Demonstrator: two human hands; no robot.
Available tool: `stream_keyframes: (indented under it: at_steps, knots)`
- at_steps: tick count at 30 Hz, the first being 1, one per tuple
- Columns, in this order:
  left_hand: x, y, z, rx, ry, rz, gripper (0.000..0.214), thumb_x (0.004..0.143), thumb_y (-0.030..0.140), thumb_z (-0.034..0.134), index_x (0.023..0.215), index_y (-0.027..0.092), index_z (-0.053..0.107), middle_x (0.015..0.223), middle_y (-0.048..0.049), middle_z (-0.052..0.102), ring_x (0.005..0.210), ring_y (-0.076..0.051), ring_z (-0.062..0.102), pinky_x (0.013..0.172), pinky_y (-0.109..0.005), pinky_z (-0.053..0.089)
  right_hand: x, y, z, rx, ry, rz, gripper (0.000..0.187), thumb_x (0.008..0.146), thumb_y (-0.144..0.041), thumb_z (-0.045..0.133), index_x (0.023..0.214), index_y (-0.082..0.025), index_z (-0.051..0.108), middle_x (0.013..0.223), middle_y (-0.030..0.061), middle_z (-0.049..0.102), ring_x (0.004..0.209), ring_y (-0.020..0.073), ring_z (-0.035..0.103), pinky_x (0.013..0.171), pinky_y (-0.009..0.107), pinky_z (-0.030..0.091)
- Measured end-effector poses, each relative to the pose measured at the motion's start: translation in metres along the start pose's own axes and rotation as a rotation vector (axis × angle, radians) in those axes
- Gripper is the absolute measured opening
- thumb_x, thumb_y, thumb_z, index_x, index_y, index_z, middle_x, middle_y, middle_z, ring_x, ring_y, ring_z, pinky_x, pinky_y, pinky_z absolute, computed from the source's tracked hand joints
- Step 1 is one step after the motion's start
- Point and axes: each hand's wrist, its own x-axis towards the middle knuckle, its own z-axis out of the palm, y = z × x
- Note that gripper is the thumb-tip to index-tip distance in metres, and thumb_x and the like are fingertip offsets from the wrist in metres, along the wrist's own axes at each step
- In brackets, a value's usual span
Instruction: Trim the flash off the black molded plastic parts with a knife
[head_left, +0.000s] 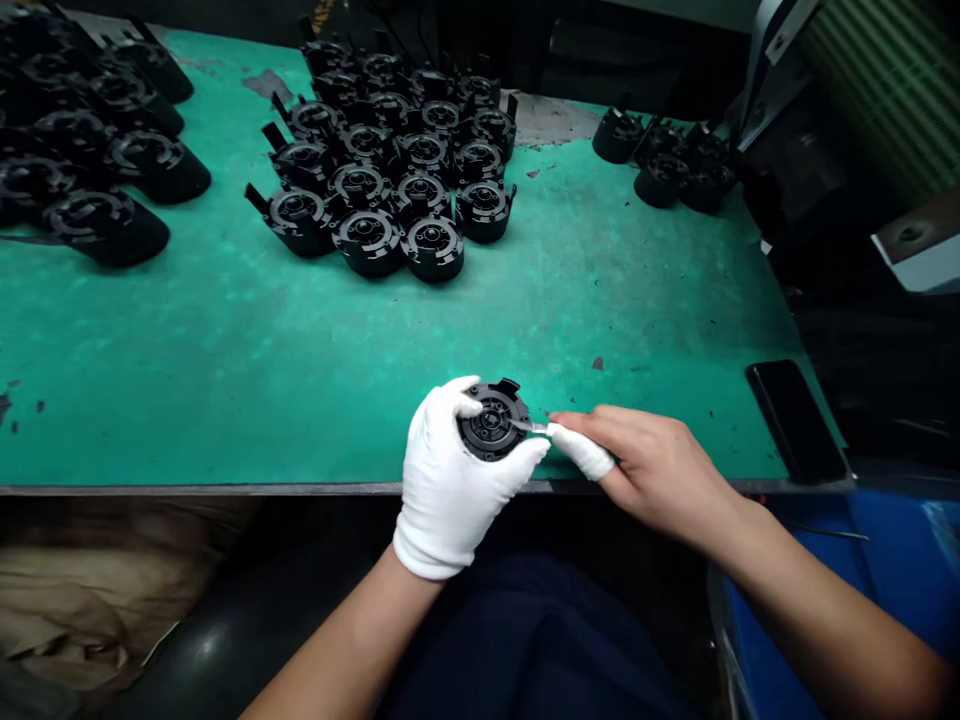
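My left hand (457, 470), in a white glove, is closed around a round black plastic part (491, 422) near the front edge of the table. The part's ringed face is turned up toward me, and a small tab sticks out at its far side. My right hand (637, 450) is bare apart from a white cover on the thumb. Between its thumb and finger it pinches a small knife (536, 428) with a thin metal blade. The blade's tip lies over the right side of the part's face; whether it touches is too small to tell.
Several similar black parts (367, 240) stand grouped on the green table (225, 370), with more at the far left (112, 225) and far right (660, 180). A black phone (795, 420) lies at the right edge. Below it is a blue bin (892, 560).
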Motion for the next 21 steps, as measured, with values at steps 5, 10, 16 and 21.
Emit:
stream_keyframes:
  at_steps: [5, 10, 16, 21]
  knots:
    - [0.000, 0.000, 0.001, 0.027, 0.028, -0.019, 0.061, 0.065, 0.051, 0.086, 0.102, 0.022, 0.048, 0.123, -0.0110, 0.062, 0.113, -0.027, 0.064, 0.099, -0.044, 0.052, -0.010, -0.007, 0.000, -0.152, -0.045, 0.044, 0.038, 0.097, -0.024, 0.050, 0.131, -0.031, 0.065, 0.088, 0.0005, 0.069, 0.079, 0.0192, 0.066, 0.062, 0.030, 0.039]
    - [0.000, 0.002, 0.005, -0.002, 0.041, -0.033, 0.059, 0.066, 0.050, 0.085, 0.101, 0.022, 0.046, 0.124, -0.0106, 0.062, 0.112, -0.025, 0.065, 0.099, -0.043, 0.052, -0.004, -0.018, 0.002, -0.252, -0.003, 0.137, 0.037, 0.098, -0.027, 0.050, 0.130, -0.032, 0.066, 0.089, 0.0012, 0.070, 0.081, 0.0215, 0.067, 0.058, 0.031, 0.038]
    - [0.001, -0.001, -0.002, 0.011, -0.014, 0.000, 0.059, 0.066, 0.050, 0.085, 0.104, 0.022, 0.050, 0.125, -0.0107, 0.063, 0.116, -0.028, 0.064, 0.103, -0.046, 0.051, -0.005, -0.007, -0.004, 0.019, 0.085, 0.093, 0.034, 0.103, -0.034, 0.044, 0.127, -0.028, 0.067, 0.100, 0.0031, 0.073, 0.088, 0.0176, 0.068, 0.074, 0.028, 0.047]
    - [0.021, -0.012, -0.023, -0.014, -0.232, 0.130, 0.069, 0.064, 0.047, 0.088, 0.116, 0.022, 0.050, 0.129, -0.0093, 0.062, 0.118, -0.026, 0.064, 0.106, -0.042, 0.050, 0.010, 0.014, -0.012, -0.025, -0.113, -0.026, 0.036, 0.104, -0.041, 0.042, 0.129, -0.031, 0.066, 0.097, 0.0018, 0.072, 0.087, 0.0178, 0.067, 0.073, 0.028, 0.045]
